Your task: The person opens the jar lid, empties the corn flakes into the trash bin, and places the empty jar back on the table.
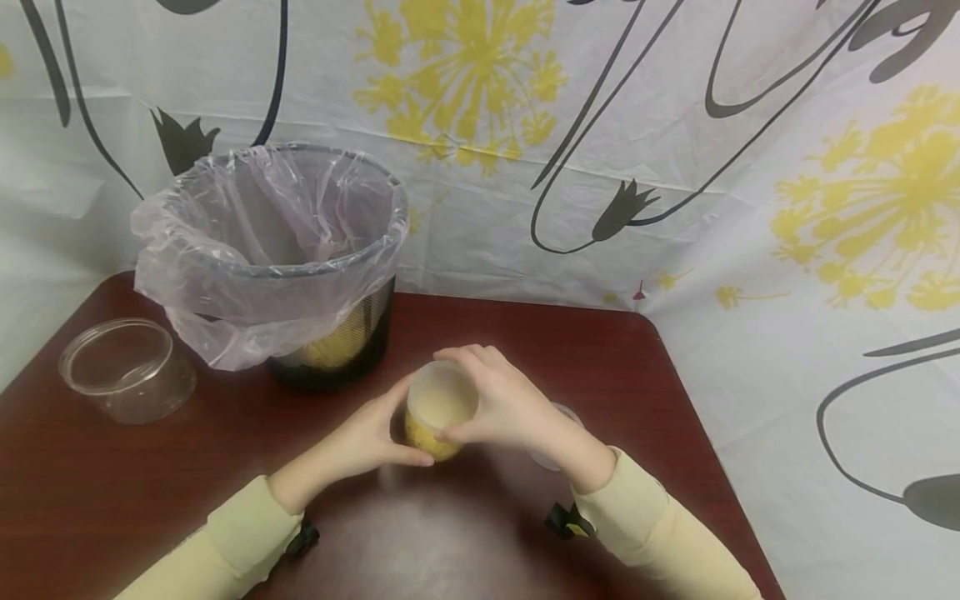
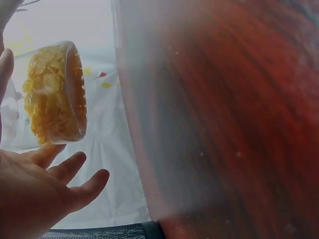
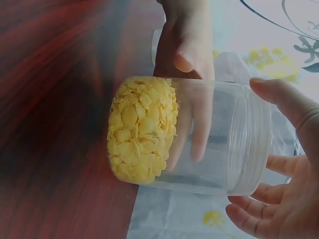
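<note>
Between the person's two hands, above a dark red wood-grained table (image 1: 525,333), a clear plastic screw-top jar (image 3: 199,137) is held roughly upright. Its lower part is filled with yellow corn flakes (image 3: 139,132), and the upper part is left clear. At its threaded neck the jar is gripped by the right hand (image 1: 506,400), with the thumb laid against one side of the rim and the fingers set around the opposite side. By the left hand (image 1: 367,442) the jar's other side is flanked: the thumb and fingers are spread about the lower body, fairly straight, and the fingers are seen through the clear wall in the right wrist view. Whether the jar is touched by them cannot be made out.

Just beside the right wrist, a clear round plastic piece (image 1: 546,460) is partly hidden by the forearm. Beyond the left hand, a black mesh wastebasket (image 1: 367,333) is stood on the table, its rim draped with a pinkish translucent liner bag (image 1: 247,308). To the left of the basket, a clear round tub (image 1: 127,387) is placed. Behind, a white curtain (image 1: 480,217) is printed with yellow dandelion heads and grey stems.
</note>
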`<state>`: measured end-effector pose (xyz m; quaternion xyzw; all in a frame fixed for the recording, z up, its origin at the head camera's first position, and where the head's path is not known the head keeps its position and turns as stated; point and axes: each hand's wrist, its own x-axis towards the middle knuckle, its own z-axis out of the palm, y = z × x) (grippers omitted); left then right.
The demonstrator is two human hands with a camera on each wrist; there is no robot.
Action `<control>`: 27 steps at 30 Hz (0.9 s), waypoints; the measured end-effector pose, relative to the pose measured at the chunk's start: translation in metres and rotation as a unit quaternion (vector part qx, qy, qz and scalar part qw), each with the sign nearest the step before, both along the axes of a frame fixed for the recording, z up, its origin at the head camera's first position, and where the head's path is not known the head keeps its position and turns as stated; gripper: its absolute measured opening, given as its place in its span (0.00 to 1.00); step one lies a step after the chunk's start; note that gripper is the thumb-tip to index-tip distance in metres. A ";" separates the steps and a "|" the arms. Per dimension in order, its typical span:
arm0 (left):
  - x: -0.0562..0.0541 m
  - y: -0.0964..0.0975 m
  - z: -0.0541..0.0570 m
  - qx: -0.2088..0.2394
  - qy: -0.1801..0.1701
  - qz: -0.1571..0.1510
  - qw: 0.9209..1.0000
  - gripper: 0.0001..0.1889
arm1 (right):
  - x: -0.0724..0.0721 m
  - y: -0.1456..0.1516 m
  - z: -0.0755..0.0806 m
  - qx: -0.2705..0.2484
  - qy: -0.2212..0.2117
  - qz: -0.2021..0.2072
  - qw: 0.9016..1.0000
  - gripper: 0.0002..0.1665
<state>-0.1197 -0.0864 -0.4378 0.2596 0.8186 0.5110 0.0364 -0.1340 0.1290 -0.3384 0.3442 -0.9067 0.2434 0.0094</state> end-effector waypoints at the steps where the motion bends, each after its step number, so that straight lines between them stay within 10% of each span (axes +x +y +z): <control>1: 0.000 0.000 0.000 0.002 -0.002 -0.004 1.000 0.57 | 0.001 0.000 -0.001 -0.001 0.002 0.003 1.000 0.48; 27: -0.008 0.008 -0.019 -0.057 -0.024 -0.045 0.997 0.49 | 0.008 -0.001 -0.026 0.071 0.036 0.029 0.996 0.50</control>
